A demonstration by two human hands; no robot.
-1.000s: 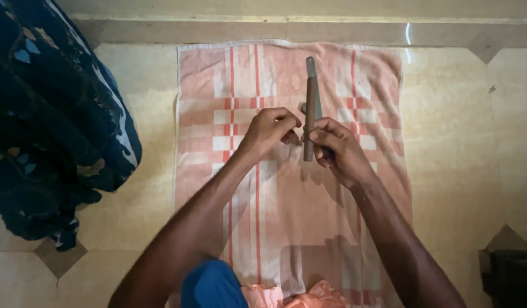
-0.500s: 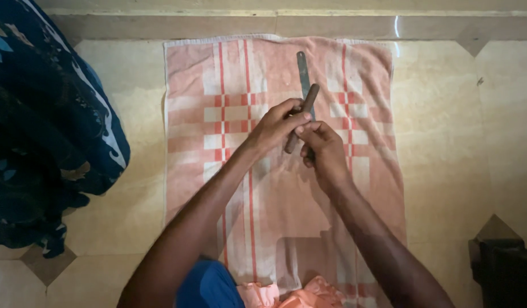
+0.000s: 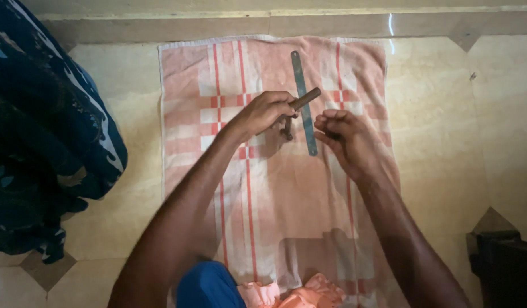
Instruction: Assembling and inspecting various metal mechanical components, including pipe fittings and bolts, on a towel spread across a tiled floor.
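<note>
A person sits on a tiled floor (image 3: 434, 142) over a pink checked towel (image 3: 263, 188), both hands raised above its upper half. The left hand (image 3: 266, 111) is clamped on a short brown rod (image 3: 303, 99), one end jutting up and right from the fist and a darker stub showing below the fingers. The right hand (image 3: 346, 137) hovers just beside it, fingers curled together; whether it pinches anything cannot be told. A thin grey strip (image 3: 304, 102) lies flat on the towel, running from near the towel's top edge down between the two hands, apart from the rod. Judging by this, the strip is laid out and the rod is in hand, but nothing joins them. Left of the towel lies dark blue patterned cloth (image 3: 41, 142); at its lower right, a black object (image 3: 503, 262). No packages, labels or signs appear.
</note>
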